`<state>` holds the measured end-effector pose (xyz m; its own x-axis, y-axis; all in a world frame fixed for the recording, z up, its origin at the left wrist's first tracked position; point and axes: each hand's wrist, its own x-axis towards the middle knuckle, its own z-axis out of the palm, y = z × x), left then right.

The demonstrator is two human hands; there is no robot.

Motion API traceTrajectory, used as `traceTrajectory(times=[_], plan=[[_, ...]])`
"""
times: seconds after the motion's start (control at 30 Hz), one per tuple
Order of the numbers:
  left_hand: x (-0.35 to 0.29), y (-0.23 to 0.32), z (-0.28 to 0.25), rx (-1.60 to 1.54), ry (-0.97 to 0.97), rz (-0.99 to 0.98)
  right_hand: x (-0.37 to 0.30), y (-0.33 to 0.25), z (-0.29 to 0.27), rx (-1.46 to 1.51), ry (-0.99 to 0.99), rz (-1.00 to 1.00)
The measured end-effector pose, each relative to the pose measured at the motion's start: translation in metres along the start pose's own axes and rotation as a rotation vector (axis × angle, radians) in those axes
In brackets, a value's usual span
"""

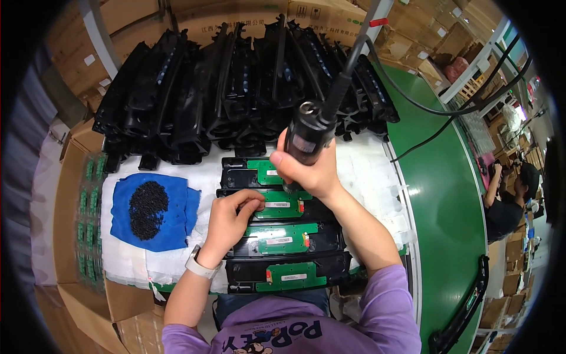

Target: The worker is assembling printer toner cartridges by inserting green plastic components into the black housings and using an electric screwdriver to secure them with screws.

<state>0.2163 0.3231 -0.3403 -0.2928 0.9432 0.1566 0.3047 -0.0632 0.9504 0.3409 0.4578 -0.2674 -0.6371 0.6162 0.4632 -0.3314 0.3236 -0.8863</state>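
"Where was the circuit board (278,210) in relation to the hands?"

"Between them, on the second black housing (321,213) from the top in a column of four. The left hand (229,219) was at its left end; the right hand (315,173) was above its upper right part."

"How were they set?"

"The left was loosely curled, thumb and forefinger close together at the board's edge; I couldn't tell whether they pinched anything. The right was wrapped firmly around a black electric screwdriver (305,140)."

"And the directions?"

"The board's long axis ran left to right, with its red-and-white connector (301,206) at the right end. The screwdriver slanted, its cable (352,59) end up and to the right, its working end down and leftward, over the board. I couldn't see whether the bit touched."

"Anything nearby?"

"A blue cloth (121,197) bearing a heap of small black parts (147,209), left of the left hand on the white-covered worktop (368,165)."
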Motion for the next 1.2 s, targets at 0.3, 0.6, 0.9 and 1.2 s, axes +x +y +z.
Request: traceTrajectory(times=[0.3, 0.6, 0.9, 1.2], plan=[[-0.003, 0.014, -0.009, -0.417, -0.066, -0.105, -0.003, -0.02, -0.011, 0.615, -0.099, -0.128], [-0.006, 0.015, -0.011, -0.586, -0.138, -0.156, -0.007, -0.022, -0.004, 0.723, -0.02, -0.117], [-0.012, 0.019, -0.02, -0.541, -0.064, -0.172, -0.002, -0.024, 0.015, 0.698, 0.202, 0.01], [-0.034, 0.004, -0.116, 1.105, 0.553, -0.052, 0.009, 0.001, 0.015, 0.26, -0.003, 0.039]])
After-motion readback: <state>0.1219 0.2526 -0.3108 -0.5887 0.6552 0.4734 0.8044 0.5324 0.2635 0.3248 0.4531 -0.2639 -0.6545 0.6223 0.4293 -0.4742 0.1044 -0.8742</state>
